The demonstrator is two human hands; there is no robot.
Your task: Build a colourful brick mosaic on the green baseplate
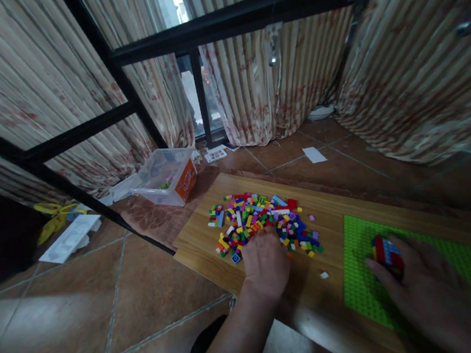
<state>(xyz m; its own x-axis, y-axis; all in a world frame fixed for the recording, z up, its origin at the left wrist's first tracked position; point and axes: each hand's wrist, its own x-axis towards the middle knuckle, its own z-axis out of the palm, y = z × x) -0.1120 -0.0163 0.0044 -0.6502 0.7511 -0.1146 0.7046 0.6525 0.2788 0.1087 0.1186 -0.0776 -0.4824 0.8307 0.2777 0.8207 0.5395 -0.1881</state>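
Observation:
A spread-out pile of small coloured toy bricks (247,219) lies on the wooden bench (321,205). My left hand (266,260) reaches into its near edge, fingers bent down among the bricks; the fingertips are hidden, so what they hold, if anything, does not show. To the right, a green baseplate (359,241) lies on the bench. Over it my right hand (425,279) grips a small block of joined bricks (388,253), mostly red with blue and some yellow, between thumb and fingers. Whether that block touches the baseplate I cannot tell.
A single white brick (324,275) lies between pile and baseplate. Beyond the bench's left end, a clear plastic bin (161,177) with an orange label stands on the floor. A black metal frame (140,114) and curtains (246,94) rise behind. White packaging (70,239) lies at left.

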